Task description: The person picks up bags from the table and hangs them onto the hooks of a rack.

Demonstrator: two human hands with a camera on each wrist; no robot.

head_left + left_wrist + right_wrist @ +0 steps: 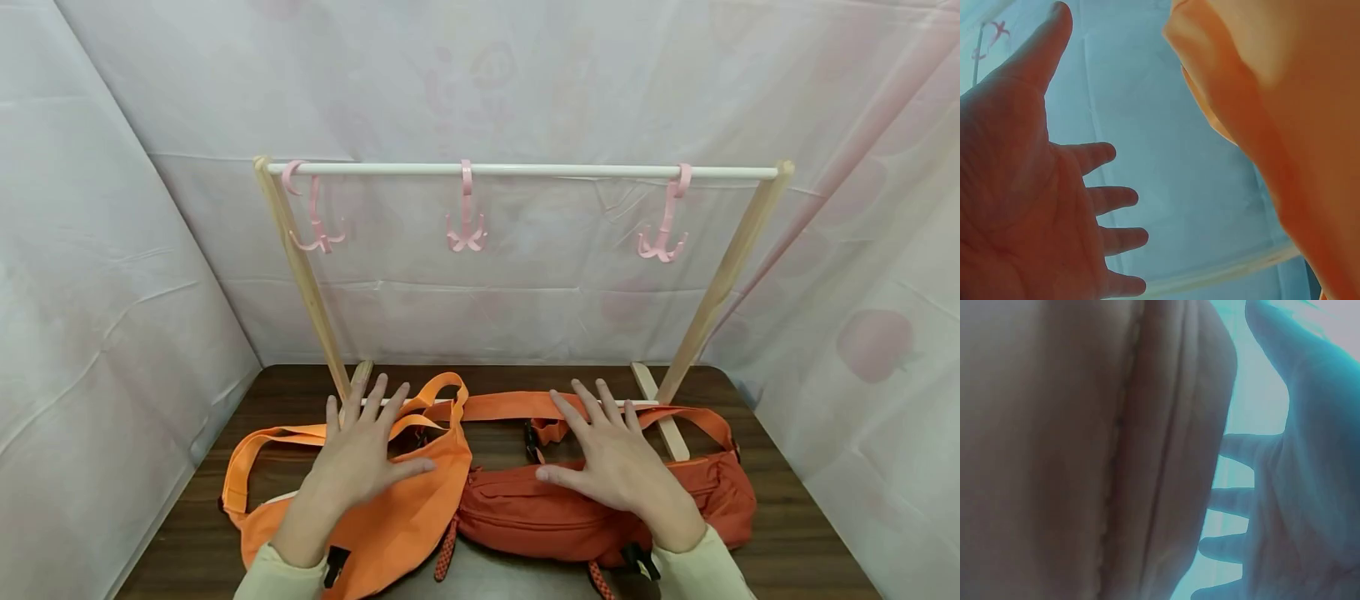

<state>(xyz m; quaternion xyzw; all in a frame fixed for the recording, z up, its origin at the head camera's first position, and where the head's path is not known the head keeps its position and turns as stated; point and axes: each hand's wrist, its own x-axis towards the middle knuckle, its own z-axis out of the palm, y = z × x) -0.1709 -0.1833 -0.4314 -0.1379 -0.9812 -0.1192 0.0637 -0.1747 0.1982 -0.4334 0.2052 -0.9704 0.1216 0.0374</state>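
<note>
Two bags lie side by side on the dark wooden table. On the left is a light orange bag (408, 508) with a wide strap (238, 475); on the right, a rust-red waist bag (525, 508) with a zip and an orange strap (502, 407). My left hand (360, 458), fingers spread and straight, is over the orange bag. In the left wrist view its palm faces the camera, apart from the orange cloth (1297, 125). Spread likewise, my right hand (618, 462) is over the red bag, whose zipped side (1166, 450) fills much of the right wrist view. Neither hand holds anything.
Behind the bags stands a wooden rack with a white rail (555, 171). Three pink hooks hang from it: a left hook (318, 237), a middle hook (467, 237) and a right hook (663, 242). Pale curtains (112, 292) surround the dark table (787, 517).
</note>
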